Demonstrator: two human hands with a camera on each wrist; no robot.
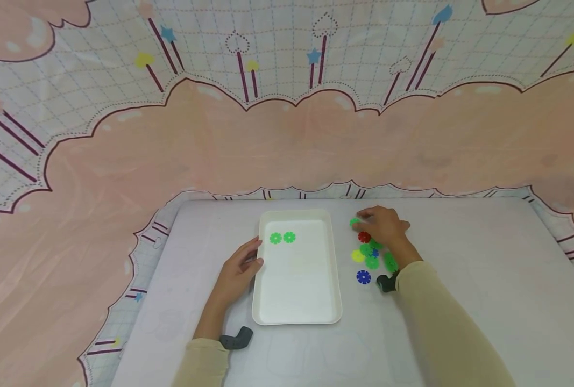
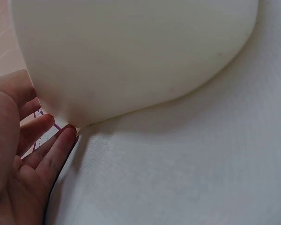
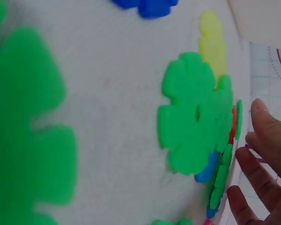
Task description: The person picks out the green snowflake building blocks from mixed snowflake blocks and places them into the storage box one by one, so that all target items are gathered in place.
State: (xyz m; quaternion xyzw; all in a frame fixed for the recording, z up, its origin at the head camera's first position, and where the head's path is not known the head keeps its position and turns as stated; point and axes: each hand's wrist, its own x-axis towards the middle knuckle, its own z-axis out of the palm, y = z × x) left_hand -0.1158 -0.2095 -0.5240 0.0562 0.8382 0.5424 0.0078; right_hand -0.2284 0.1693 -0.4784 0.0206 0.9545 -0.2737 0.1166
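Observation:
My left hand (image 1: 238,271) rests along the left side of a white tray (image 1: 296,290), its fingertips touching the rim. In the left wrist view, fingers (image 2: 61,150) lie against the outer edge near a rounded corner. Two green flower-shaped discs (image 1: 282,237) sit side by side in the tray's upper left. My right hand (image 1: 385,224) reaches over the loose discs right of the tray, fingers spread apart. Its fingertips are right by a green disc (image 1: 354,221) at the far end, beside a red disc (image 1: 364,237). In the right wrist view, the thumb (image 3: 261,112) stands apart from the other fingers.
Nearer lie a yellow disc (image 1: 358,256), several green discs (image 1: 371,263) partly overlapping, and a dark blue disc (image 1: 363,277). Another green disc (image 1: 390,262) lies by the right wrist. A patterned cloth (image 1: 287,145) hangs behind the white table (image 1: 485,279).

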